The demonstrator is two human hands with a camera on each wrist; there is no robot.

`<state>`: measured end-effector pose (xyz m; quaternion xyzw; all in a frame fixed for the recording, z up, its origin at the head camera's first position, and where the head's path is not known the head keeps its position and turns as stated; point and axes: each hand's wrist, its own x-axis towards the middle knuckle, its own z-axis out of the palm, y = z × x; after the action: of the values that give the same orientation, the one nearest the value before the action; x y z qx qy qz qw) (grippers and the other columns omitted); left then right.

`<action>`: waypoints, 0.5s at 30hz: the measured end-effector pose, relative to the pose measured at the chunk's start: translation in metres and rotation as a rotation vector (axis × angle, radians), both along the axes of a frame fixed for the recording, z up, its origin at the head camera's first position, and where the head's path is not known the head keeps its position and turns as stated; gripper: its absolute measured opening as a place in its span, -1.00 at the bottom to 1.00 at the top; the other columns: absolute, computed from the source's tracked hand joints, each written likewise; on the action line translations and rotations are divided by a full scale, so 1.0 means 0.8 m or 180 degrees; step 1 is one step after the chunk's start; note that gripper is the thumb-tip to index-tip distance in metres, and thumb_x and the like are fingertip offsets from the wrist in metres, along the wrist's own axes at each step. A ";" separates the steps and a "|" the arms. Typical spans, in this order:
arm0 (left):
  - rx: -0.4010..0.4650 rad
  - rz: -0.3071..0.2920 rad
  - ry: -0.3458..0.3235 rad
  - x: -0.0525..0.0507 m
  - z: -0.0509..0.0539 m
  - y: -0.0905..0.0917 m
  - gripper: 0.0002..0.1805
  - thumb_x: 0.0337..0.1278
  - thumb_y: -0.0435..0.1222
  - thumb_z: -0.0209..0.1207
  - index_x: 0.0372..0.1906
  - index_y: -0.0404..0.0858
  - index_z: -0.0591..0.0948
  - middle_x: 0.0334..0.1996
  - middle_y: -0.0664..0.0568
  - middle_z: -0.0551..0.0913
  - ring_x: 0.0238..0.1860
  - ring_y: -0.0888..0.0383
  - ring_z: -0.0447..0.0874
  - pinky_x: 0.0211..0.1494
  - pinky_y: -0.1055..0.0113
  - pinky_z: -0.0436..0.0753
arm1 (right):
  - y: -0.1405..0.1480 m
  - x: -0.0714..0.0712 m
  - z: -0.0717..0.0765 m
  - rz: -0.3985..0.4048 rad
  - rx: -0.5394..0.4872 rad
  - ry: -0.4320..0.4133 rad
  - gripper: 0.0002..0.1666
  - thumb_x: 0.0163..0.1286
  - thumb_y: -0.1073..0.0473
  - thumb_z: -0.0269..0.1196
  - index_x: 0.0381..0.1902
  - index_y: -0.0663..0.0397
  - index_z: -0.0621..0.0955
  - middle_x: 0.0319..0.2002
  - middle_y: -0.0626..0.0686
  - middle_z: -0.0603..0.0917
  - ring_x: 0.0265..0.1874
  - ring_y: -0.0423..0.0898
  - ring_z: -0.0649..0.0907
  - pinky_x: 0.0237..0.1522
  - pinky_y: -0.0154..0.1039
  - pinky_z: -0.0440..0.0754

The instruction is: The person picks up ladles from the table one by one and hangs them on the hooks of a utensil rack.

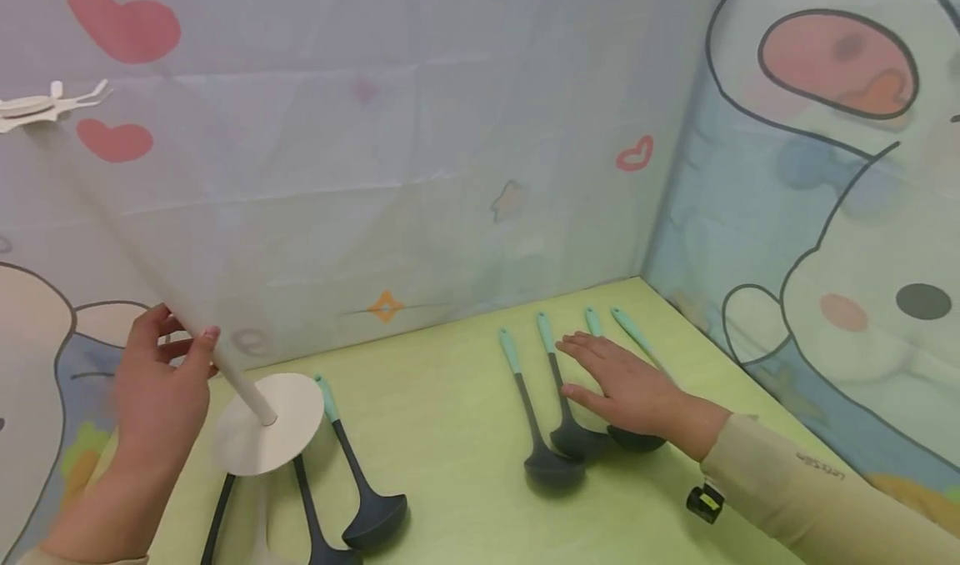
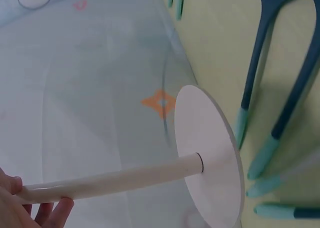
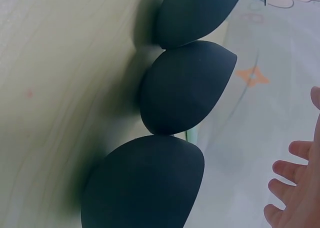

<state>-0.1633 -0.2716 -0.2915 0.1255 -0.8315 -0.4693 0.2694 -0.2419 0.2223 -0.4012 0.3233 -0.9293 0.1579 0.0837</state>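
Observation:
My left hand (image 1: pixel 161 390) grips the white pole of a utensil stand (image 1: pixel 242 386), fingers and thumb around it. The stand leans left, its hooked top (image 1: pixel 37 108) at the upper left. Its round base (image 2: pixel 210 138) is tilted and appears raised over the utensils. Over the right-hand utensils hovers my right hand (image 1: pixel 626 382), fingers extended, holding nothing. Beneath and beside it lie dark ladles with mint handles, including a near ladle (image 1: pixel 553 469) and a neighbouring ladle (image 1: pixel 579 440). The hand and forearm partly cover others. Dark ladle bowls (image 3: pixel 190 88) fill the right wrist view.
To the left lies another dark ladle (image 1: pixel 375 519), beside a dark-handled utensil (image 1: pixel 306 498) and a pale-stemmed one (image 1: pixel 262 515), partly hidden by the base. All rest on a light green-yellow table (image 1: pixel 450 432). Printed fabric walls (image 1: pixel 420 215) rise behind and at the right.

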 end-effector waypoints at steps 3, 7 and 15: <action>-0.0043 -0.0253 0.0027 -0.004 -0.004 0.024 -0.38 0.42 -0.14 0.11 0.48 -0.14 0.25 0.23 -0.01 0.39 -0.03 0.28 0.47 -0.21 0.58 0.63 | 0.002 0.001 -0.001 -0.0005 0.0021 -0.0024 -0.19 0.51 -0.31 0.02 0.50 0.04 0.27 0.48 0.13 0.26 0.47 0.14 0.21 0.42 0.16 0.18; -0.0116 -0.0527 0.0033 -0.013 -0.011 0.053 -0.38 0.43 -0.10 0.10 0.47 -0.13 0.24 0.23 -0.01 0.41 0.04 0.19 0.48 -0.16 0.52 0.66 | 0.003 0.003 -0.002 -0.0015 0.0032 -0.0045 -0.19 0.51 -0.32 0.01 0.50 0.02 0.27 0.48 0.11 0.26 0.48 0.13 0.21 0.42 0.15 0.17; 0.0046 -0.1008 0.0084 -0.036 -0.030 0.106 -0.37 0.42 -0.13 0.13 0.49 -0.02 0.22 0.20 0.01 0.41 0.08 0.13 0.48 -0.07 0.34 0.69 | 0.012 0.010 -0.005 -0.0025 0.0021 -0.0042 -0.20 0.50 -0.29 0.03 0.50 0.04 0.28 0.47 0.12 0.27 0.47 0.14 0.23 0.41 0.17 0.19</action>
<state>-0.1924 -0.1864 -0.3152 -0.0114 -0.8339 -0.5135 0.2020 -0.2338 0.2319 -0.4051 0.3189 -0.9316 0.1567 0.0771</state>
